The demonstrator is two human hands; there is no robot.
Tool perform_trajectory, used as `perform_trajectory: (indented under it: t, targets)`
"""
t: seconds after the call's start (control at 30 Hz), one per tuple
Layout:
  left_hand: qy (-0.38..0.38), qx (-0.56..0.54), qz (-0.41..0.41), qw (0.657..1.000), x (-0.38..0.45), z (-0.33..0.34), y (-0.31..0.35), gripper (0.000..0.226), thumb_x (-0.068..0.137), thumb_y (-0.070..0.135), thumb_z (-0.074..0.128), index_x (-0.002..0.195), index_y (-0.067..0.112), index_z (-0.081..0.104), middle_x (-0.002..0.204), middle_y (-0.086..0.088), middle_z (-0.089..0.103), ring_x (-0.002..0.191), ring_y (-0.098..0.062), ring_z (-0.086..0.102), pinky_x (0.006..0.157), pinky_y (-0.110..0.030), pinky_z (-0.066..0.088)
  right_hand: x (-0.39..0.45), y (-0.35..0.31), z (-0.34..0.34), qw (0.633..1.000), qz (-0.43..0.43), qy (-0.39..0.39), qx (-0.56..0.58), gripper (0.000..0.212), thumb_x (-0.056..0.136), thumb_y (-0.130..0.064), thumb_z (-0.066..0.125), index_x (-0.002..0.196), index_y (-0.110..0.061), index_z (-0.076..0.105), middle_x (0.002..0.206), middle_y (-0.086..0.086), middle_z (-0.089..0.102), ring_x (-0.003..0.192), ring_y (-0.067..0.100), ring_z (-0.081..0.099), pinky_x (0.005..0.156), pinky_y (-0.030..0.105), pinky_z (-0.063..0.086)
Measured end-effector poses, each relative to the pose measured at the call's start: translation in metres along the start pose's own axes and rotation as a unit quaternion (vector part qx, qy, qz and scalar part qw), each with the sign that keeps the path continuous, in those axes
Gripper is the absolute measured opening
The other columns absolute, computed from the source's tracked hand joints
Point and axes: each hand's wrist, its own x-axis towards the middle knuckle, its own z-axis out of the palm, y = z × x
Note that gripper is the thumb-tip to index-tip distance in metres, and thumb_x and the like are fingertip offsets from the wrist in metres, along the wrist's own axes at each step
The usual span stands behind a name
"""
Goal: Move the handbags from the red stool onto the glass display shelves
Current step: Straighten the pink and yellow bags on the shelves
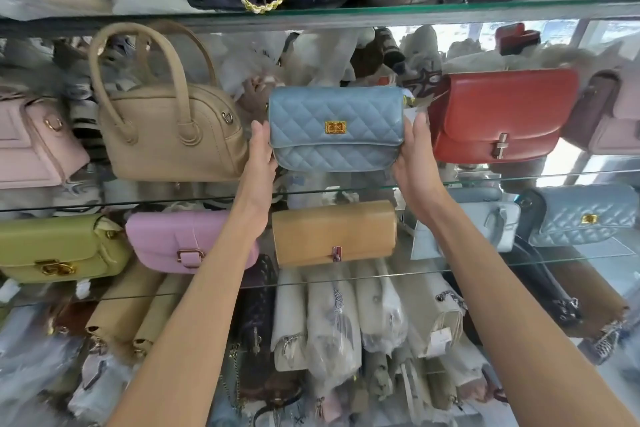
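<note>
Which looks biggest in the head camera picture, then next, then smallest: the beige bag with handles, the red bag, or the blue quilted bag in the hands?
1. Beige bag with handles
2. Red bag and blue quilted bag: they look about alike, so no ranking.

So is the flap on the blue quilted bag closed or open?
Closed. The blue quilted bag has its flap lying flat down the front with the gold clasp centred on it. Whether the clasp is locked, I cannot tell.

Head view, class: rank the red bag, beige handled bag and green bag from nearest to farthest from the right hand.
1. Red bag, just right of the right hand.
2. Beige handled bag, left, beyond the blue bag.
3. Green bag, far left, lower shelf.
</note>
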Motion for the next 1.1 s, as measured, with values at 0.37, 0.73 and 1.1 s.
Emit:
perform_trajectory:
  t: [0.37,0.73,1.1]
  targets:
    - [0.05,0.019,0.029,0.998,-0.002,0.01,-0.005,0.043,0.111,0.058,0.02,0.142,0.047,0.048,0.134,0.028,0.06,0.121,0.014,0.055,0.098,-0.012,0.041,0.019,-0.002,-0.017,0.996,0.049,-0.074,-0.025,0.079,0.097,-0.083,0.032,0.161,-0.04,0.044,0.158,-0.013,0.056,0.147,0.008,0.049,0.131,0.05,0.027]
    - [0.048,-0.001,-0.007,0.999,0.004,0.019,0.0,0.034,0.112,0.053,0.016,0.118,0.061,0.049,0.108,0.045,0.061,0.103,0.026,0.054,0.083,-0.007,0.04,0.016,0.004,-0.017,0.997,0.046,-0.059,-0.001,0.065,0.107,-0.072,0.026,0.157,-0.037,0.05,0.148,-0.017,0.063,0.139,0.001,0.056,0.129,0.044,0.033]
    - [0.071,0.002,-0.013,0.997,0.005,0.021,0.0,0.027,0.11,0.055,0.03,0.112,0.058,0.057,0.104,0.041,0.066,0.111,0.016,0.054,0.087,-0.012,0.038,0.02,0.015,-0.021,0.996,0.035,-0.084,-0.025,0.093,0.086,-0.096,0.033,0.164,-0.046,0.034,0.165,-0.02,0.044,0.154,0.003,0.037,0.132,0.048,0.021]
